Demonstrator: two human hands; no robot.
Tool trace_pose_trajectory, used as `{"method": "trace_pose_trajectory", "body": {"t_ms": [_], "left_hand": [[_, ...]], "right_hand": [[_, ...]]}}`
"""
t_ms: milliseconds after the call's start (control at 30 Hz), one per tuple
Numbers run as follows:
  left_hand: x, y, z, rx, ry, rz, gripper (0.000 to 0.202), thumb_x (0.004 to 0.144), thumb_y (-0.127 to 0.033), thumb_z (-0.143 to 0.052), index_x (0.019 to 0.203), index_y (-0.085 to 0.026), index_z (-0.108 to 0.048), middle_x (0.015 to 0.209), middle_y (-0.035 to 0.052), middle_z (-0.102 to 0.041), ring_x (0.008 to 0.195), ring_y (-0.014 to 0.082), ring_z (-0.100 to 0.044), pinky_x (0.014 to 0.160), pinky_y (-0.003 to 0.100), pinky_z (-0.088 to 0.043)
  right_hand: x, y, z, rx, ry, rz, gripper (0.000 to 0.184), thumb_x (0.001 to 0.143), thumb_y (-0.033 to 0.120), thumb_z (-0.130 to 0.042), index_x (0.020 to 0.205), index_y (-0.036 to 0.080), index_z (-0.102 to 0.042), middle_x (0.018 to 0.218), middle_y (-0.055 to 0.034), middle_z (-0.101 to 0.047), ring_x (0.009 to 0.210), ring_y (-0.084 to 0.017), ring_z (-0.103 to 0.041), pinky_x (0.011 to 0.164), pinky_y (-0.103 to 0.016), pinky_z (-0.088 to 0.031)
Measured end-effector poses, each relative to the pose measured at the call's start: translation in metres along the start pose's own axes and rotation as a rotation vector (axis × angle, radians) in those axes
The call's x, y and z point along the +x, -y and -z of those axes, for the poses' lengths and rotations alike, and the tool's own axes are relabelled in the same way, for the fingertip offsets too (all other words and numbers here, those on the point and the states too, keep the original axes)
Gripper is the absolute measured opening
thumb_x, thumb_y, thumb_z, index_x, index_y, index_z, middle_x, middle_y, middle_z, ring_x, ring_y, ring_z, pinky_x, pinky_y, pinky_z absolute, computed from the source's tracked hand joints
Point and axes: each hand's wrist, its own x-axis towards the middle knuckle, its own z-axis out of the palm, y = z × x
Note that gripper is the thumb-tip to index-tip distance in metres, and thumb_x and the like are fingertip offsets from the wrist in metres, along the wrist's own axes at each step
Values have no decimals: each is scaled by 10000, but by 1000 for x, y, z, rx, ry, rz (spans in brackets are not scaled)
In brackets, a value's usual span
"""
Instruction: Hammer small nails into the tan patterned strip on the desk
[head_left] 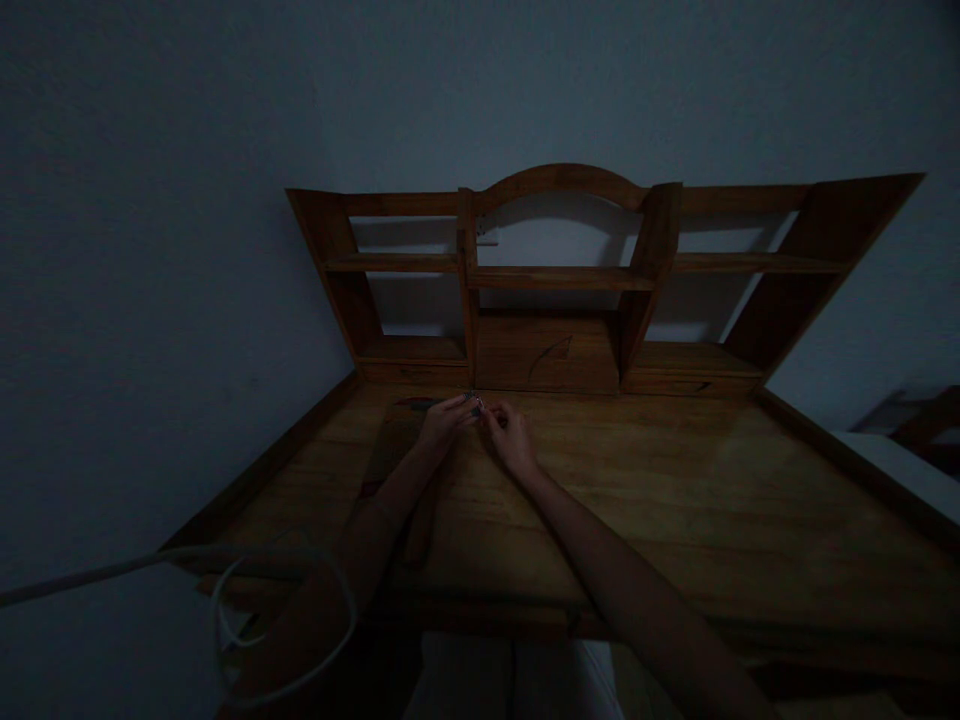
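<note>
Over the desk [637, 470], toward its back | left hand [442, 420] grasps small object [475, 403] | right hand [511, 434] meets it, pinch unclear in gloom | best: left steady, right fingertips light

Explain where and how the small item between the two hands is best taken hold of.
Probably pinch the small item by its right side, the right hand coming from the right: the left hand's fingers occupy its left. Its exact shape is too dark to tell.
</note>
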Motion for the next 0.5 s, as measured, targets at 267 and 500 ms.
{"method": "trace_pose_trajectory", "body": {"t_ms": [267,500], "left_hand": [[-3,-3,-5,-19,70,12,294,645,-270,-805,886,-127,-716,1008,91,-709,916,163,-664,905,290,-493],[-2,-6,-5,-63,-74,-12,300,601,-217,-825,856,-103,-715,904,85,-720,824,168,-680,873,313,-512]], "right_hand": [[-3,10,7,-110,63,107,245,935,322,-451,1032,247,-662,960,-55,-725,855,-213,-666,759,-277,-442],[5,2,12,-284,77,114,317,952,260,-371,1094,187,-645,1003,-112,-698,894,-242,-635,809,-337,-436]]}}
